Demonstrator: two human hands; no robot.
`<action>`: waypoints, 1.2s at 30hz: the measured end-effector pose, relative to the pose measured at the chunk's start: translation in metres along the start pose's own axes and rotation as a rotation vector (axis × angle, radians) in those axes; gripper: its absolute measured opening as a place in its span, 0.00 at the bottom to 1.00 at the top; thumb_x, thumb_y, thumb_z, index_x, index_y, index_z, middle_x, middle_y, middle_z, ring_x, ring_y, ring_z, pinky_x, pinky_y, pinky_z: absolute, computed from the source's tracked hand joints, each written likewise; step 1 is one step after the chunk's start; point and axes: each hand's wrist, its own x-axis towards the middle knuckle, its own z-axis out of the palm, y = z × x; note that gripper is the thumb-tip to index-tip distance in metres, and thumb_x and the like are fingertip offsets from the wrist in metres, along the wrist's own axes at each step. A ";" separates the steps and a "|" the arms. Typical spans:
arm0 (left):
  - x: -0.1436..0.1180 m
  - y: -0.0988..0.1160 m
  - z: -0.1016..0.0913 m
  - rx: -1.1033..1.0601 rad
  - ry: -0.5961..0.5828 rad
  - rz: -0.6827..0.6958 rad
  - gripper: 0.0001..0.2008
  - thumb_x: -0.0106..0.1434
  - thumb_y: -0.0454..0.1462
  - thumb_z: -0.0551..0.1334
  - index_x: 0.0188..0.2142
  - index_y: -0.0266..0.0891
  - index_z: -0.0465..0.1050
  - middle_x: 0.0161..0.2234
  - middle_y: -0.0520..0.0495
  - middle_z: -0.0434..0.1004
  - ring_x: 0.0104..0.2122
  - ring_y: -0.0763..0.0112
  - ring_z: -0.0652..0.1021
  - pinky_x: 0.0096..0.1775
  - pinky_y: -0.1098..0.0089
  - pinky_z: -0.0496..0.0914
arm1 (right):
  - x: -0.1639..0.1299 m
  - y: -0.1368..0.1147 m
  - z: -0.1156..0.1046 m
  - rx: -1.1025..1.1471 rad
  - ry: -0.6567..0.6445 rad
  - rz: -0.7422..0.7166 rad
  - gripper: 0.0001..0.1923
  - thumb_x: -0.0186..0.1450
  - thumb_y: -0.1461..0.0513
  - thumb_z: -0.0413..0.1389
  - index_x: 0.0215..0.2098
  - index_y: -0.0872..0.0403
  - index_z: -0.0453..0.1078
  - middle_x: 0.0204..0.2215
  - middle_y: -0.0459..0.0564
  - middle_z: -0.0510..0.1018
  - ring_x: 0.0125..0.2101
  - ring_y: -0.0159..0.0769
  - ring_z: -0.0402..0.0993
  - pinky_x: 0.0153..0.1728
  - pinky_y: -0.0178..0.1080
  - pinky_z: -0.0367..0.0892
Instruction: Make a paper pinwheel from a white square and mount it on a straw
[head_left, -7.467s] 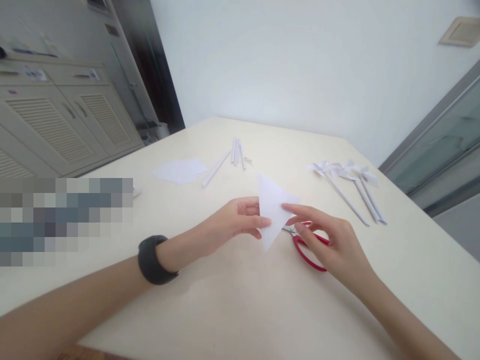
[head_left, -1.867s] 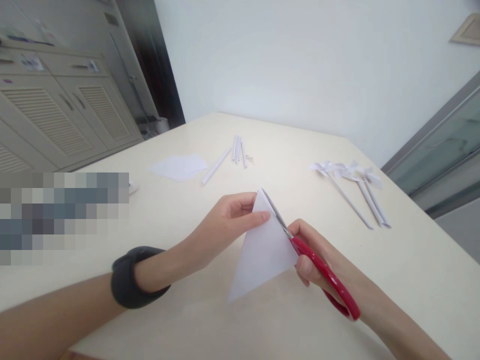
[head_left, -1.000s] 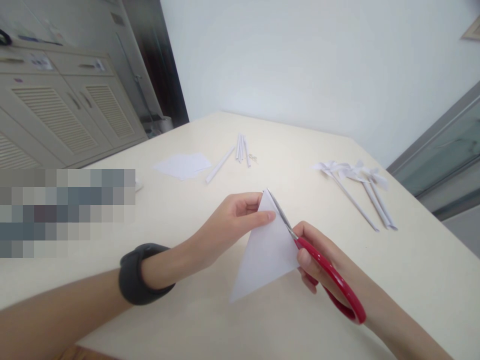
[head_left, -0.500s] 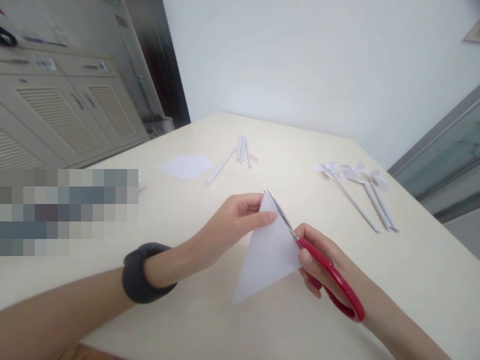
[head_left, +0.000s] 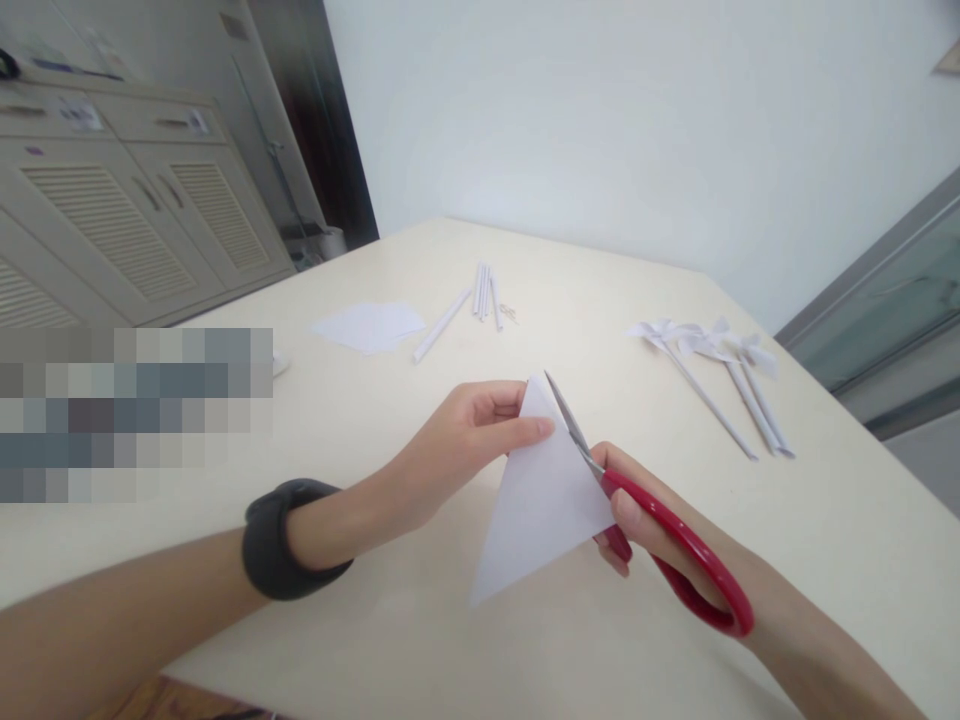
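Note:
Between thumb and fingers, my left hand (head_left: 491, 425) pinches a white paper triangle (head_left: 540, 510) near its top corner, above the table. A dark band (head_left: 296, 540) circles my left wrist. My right hand (head_left: 630, 510) grips red-handled scissors (head_left: 682, 535). Their blades are parted at the right edge of the triangle, pointing up toward its top corner. The lower blade is partly hidden by the paper, and some right-hand fingers are behind the handles.
On the cream table (head_left: 405, 640), flat paper sheets (head_left: 371, 328) and rolled paper sticks (head_left: 482, 290) lie toward the back. Beside the sticks is a small tangle of thin pieces (head_left: 508, 313). Several paper pinwheels (head_left: 705, 345) rest at the right. A cabinet (head_left: 135, 190) stands at the far left.
The scissors have opened wider, and their handles have shifted slightly right with my right hand. My left hand keeps its pinch on the paper triangle.

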 end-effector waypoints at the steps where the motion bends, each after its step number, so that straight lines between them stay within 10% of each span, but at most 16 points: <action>1: 0.000 0.000 0.000 0.000 -0.001 0.005 0.10 0.63 0.35 0.59 0.42 0.39 0.75 0.38 0.47 0.80 0.36 0.66 0.77 0.38 0.70 0.69 | -0.001 0.000 0.000 -0.002 0.003 0.002 0.18 0.64 0.46 0.48 0.29 0.49 0.52 0.24 0.45 0.62 0.26 0.34 0.59 0.20 0.34 0.56; 36: 0.001 0.000 0.000 -0.058 -0.046 0.037 0.10 0.64 0.35 0.59 0.43 0.42 0.76 0.36 0.53 0.80 0.34 0.76 0.77 0.36 0.78 0.70 | 0.003 0.003 0.013 0.125 0.050 0.010 0.19 0.65 0.45 0.46 0.28 0.51 0.54 0.18 0.37 0.59 0.20 0.28 0.61 0.27 0.36 0.59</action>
